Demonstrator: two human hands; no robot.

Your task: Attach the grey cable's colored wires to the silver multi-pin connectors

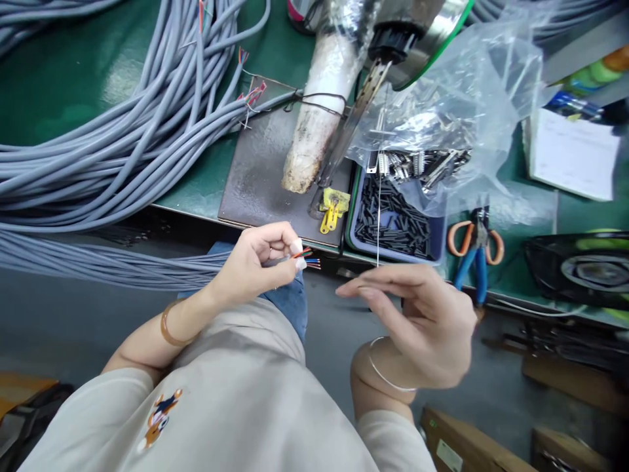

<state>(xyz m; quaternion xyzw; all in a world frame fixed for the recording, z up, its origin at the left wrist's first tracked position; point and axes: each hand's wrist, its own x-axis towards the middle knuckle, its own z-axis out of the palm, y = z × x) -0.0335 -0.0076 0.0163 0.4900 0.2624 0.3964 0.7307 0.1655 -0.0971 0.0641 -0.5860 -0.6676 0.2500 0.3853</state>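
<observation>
My left hand (268,259) is closed around the end of a grey cable, in front of the bench edge. Thin coloured wires (310,258), orange, green and blue among them, stick out past its fingertips to the right. My right hand (417,321) is raised further right, with thumb and index finger nearly together. A thin straight strand (378,216) runs down from the spool (432,39) to behind the right fingers; whether they pinch it or anything else is too blurred to tell. White covers wrap the left thumb and a fingertip.
Grey cables (122,137) are heaped at left. A soldering iron (354,124) hangs beside a wrapped white tube (319,111) above a dark plate (260,170). A bin (437,229) holds black sleeves, near metal connectors (417,164), cutters (476,249), a notepad (574,154) and a fan (590,269).
</observation>
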